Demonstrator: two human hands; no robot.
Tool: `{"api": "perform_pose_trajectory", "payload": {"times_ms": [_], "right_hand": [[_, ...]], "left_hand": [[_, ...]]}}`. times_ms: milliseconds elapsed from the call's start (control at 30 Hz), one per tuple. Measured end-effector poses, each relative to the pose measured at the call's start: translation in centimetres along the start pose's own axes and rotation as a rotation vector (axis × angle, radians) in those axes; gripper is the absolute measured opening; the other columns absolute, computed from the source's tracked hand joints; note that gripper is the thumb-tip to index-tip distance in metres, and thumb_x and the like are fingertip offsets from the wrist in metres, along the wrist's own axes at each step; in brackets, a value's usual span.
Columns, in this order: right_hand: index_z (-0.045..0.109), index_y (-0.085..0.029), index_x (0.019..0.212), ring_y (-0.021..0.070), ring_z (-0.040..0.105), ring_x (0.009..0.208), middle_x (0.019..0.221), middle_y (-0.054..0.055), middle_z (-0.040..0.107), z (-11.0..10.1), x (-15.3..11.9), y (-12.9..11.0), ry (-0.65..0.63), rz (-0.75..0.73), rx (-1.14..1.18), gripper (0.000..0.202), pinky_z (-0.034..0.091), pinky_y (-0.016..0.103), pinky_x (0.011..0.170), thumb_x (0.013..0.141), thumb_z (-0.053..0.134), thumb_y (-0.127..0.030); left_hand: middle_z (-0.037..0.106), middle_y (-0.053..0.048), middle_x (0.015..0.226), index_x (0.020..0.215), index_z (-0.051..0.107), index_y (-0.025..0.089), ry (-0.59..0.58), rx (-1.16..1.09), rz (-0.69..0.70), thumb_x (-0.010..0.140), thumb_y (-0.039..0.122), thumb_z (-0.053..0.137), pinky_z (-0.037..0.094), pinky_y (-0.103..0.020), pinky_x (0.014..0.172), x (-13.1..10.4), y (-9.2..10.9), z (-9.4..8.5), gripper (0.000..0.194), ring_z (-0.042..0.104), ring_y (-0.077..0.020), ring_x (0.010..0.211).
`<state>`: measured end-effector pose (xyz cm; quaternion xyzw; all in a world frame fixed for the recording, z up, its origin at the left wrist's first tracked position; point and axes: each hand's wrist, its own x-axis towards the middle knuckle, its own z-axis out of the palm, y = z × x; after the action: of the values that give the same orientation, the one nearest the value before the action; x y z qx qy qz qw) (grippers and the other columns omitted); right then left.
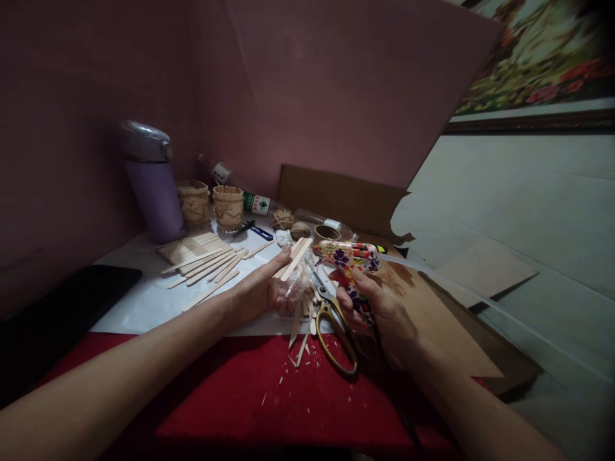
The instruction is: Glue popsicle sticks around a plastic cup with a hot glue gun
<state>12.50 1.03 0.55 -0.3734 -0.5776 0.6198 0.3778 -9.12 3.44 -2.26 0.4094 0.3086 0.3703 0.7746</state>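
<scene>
Black object: flat and dark, at the far left edge (72, 307); identity unclear.
Purple tumbler: upright (152, 186), grey lid, against the wall side.
Wooden cups: two, scalloped rims; the left cup (194, 203) near the tumbler, the right cup (228, 208) just beside it.
Loose craft sticks: fanned and overlapping on white paper, in front of the cups (206, 259).
Blue cutter: lying flat behind the loose sticks (260, 232).
Green-labelled bottle: on its side, beyond the cutter (257, 203).
Left hand: closed around clear plastic and light wooden sticks (276, 278), thumb pressed on them.
Held sticks: tilted up from the left hand, ends near the glue gun's nozzle (296, 258); contact with the nozzle cannot be told.
Twine balls: two, behind the held sticks (284, 219).
Scissors: brass-coloured handles toward the wearer, between the hands (331, 326); wood scraps alongside.
Glue gun: flower-patterned, nozzle pointing left (348, 256).
Right hand: fingers wrapped around the gun's grip (368, 298).
Glue stick: long, translucent, running rightward from the gun's rear (446, 275).
Brown board: flat, right of the right hand (442, 326).
</scene>
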Motion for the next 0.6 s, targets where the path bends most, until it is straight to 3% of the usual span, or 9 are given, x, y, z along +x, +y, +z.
{"api": "perform_pose_trajectory", "payload": {"times_ms": [600], "right_hand": [[0.052,-0.020,0.064,0.0068,0.029,0.038,0.047,-0.005,0.038,0.00,0.02,0.08,0.005,-0.014,-0.017,0.048,0.019,0.021,0.034,0.086,0.050,-0.062]], "left_hand": [[0.061,-0.008,0.065,0.095,0.064,0.012,0.014,-0.027,-0.023,0.080,0.075,0.045,0.033,-0.028,0.052,0.03,0.04,0.03,0.067,0.047,-0.0135,0.051]]}}
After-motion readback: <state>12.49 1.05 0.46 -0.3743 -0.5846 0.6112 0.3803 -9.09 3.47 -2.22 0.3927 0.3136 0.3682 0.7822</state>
